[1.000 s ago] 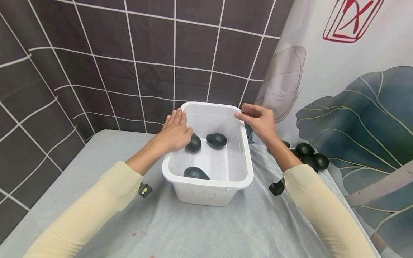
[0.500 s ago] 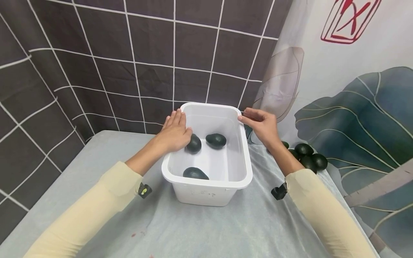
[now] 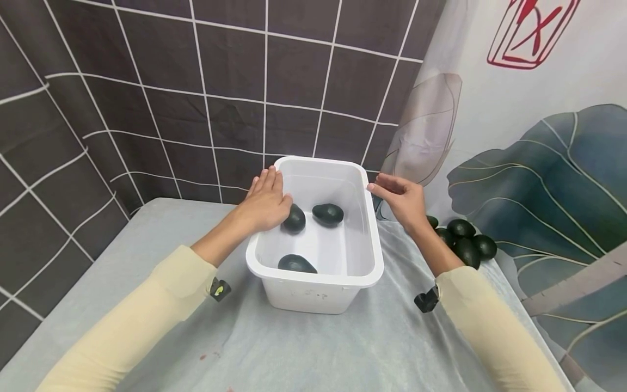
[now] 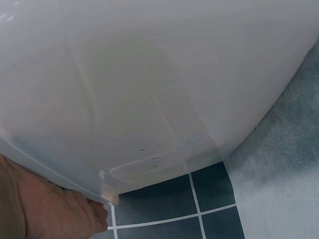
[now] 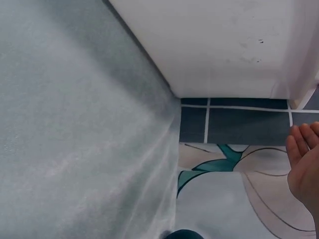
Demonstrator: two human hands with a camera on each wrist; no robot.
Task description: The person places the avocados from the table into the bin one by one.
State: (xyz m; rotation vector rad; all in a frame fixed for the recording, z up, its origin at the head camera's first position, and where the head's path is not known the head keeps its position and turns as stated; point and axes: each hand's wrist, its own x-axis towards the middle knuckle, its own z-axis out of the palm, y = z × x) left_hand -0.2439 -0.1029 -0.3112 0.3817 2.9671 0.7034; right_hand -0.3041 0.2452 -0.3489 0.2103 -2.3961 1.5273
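Note:
A white plastic tub (image 3: 313, 294) stands in the middle of the cloth-covered table. Inside it lie three dark green avocados: one by the left wall (image 3: 294, 219), one near the centre (image 3: 328, 214), and one at the near end (image 3: 297, 264). My left hand (image 3: 264, 204) rests flat on the tub's left rim, its straight fingers pointing toward the far corner and partly covering the left avocado. At the right rim is my right hand (image 3: 403, 200), fingers loosely extended and thumb tip right at the edge. The left wrist view shows the tub's outer wall (image 4: 144, 99) beside the left hand (image 4: 57, 211).
Several more avocados (image 3: 467, 252) are heaped on the table's right side, beyond my right forearm. A dark tiled-pattern sheet (image 3: 235, 81) hangs behind the tub, and a leaf-patterned curtain (image 3: 548, 179) hangs at the right. Blue-grey cloth (image 3: 274, 348) covers the table.
My right hand has slid along the right rim, toward me and slightly to the right. The left hand, the tub and the avocados in it stay in place.

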